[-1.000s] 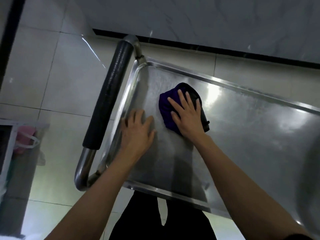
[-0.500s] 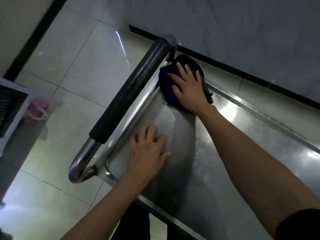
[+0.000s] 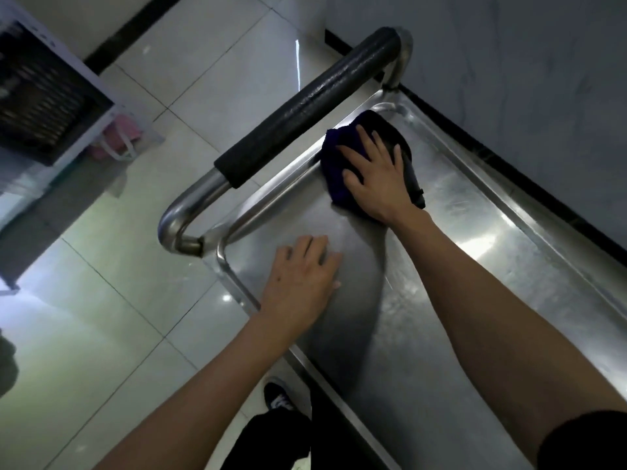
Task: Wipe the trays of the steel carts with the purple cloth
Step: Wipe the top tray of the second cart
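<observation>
Your steel cart's tray (image 3: 475, 300) fills the lower right of the frame, its foam-gripped handle (image 3: 305, 103) crossing the upper centre, tiled floor (image 3: 118, 300) to the left. A second ago your right hand (image 3: 380, 178) was pressing the cloth (image 3: 334, 164) near the middle of the tray's handle end; it has since swept up into the far corner, and now sits there, just beside the rim under the handle, centre-top of the frame. That hand lies flat on the cloth, fingers straight and spread, pressing rather than gripping. Your left hand (image 3: 302, 269) has stayed put, palm down on the bare steel near the lower-left corner of the tray, fingers straight and holding nothing, bracing the cart. Judging from this, the handle end is being finished off, while the long stretch of tray toward the right looks still to be covered. No brand, label or legible writing shows anywhere; the shoe (image 3: 276, 398) at bottom centre carries a pale mark too blurred to read.
</observation>
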{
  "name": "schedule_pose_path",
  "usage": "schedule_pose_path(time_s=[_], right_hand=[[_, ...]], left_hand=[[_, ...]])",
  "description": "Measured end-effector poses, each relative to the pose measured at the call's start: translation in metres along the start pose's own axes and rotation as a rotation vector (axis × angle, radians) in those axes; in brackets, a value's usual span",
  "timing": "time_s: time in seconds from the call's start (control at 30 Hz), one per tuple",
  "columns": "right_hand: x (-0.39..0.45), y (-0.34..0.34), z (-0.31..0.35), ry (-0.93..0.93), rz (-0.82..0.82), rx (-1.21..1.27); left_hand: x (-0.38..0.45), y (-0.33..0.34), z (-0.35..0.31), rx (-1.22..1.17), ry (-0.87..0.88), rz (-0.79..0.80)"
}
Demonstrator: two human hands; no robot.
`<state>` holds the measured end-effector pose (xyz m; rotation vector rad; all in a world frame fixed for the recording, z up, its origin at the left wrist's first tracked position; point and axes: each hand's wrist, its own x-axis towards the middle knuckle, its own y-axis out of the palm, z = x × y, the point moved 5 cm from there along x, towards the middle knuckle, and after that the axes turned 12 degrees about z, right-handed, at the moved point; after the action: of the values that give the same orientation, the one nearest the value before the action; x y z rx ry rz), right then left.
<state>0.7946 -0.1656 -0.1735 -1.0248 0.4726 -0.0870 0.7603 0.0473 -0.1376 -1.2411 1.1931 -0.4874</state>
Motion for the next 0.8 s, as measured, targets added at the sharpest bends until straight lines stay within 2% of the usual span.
schedule_pose_path(time_s=[0.17,0.4,0.6,0.8], right_hand=[[-0.018,0.022,0.037,-0.046,0.049,-0.013],[-0.05,0.078,0.109,-0.139,0.077,-0.069],[-0.076,0.124,0.17,-0.246,0.131,-0.106],[-0.108,0.125,0.16,-0.296,0.147,-0.07]], left_hand=[[-0.079,0.032,0.019,-0.114,-0.099,-0.119],[-0.123,0.076,0.019,-0.046,-0.082,-0.013],[-0.142,0.081,0.001,-0.112,-0.019,-0.27],[-0.173,0.08,0.02,-0.2,-0.023,-0.403]])
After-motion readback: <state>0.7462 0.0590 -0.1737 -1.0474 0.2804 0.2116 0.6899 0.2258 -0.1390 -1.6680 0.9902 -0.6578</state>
